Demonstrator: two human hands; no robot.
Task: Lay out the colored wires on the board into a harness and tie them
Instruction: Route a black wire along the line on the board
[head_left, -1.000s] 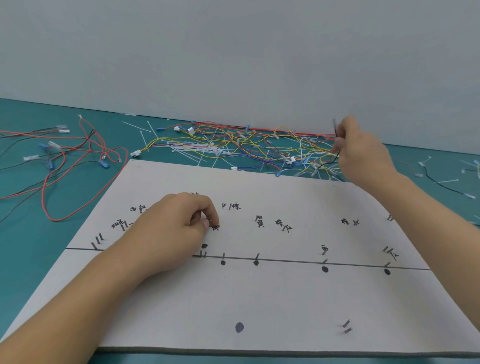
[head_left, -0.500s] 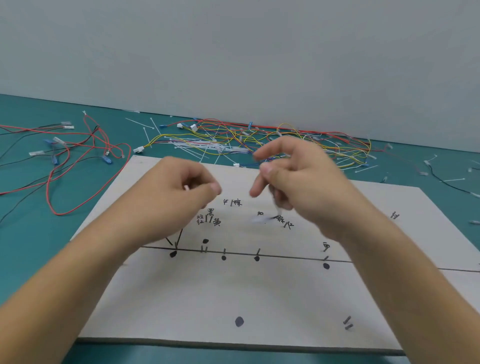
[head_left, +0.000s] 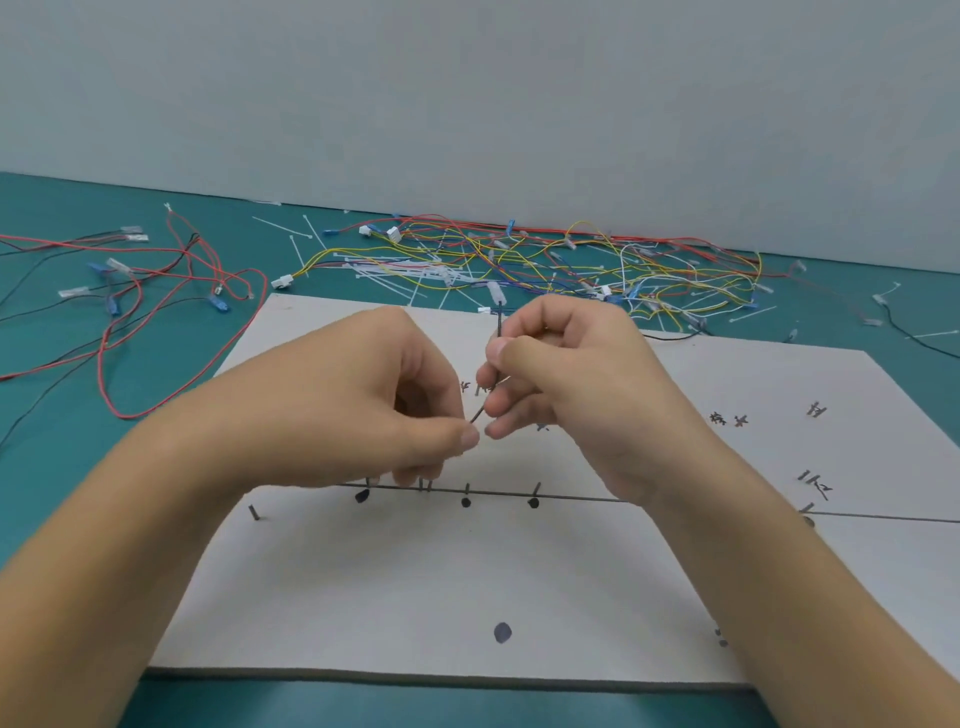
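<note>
A thin black wire (head_left: 499, 325) with a pale terminal at its upper end runs down between my two hands above the white board (head_left: 467, 571). My right hand (head_left: 571, 389) pinches the wire between thumb and fingers just below the terminal. My left hand (head_left: 363, 410) pinches the wire's lower part at the fingertips, right beside the right hand's fingers. The board carries a drawn line, black dots, handwritten labels and several short pins (head_left: 254, 512). A tangle of coloured wires (head_left: 597, 260) lies on the teal table behind the board.
Loose red and black wires (head_left: 156, 312) with blue and clear terminals spread over the table at the left. White cable ties (head_left: 405, 273) lie scattered behind the board. Another black wire (head_left: 914, 338) lies at the far right. A grey wall closes the back.
My right hand came from the wire pile at the back right to the board's middle with the black wire. My left hand lifted off the board and took hold of the wire.
</note>
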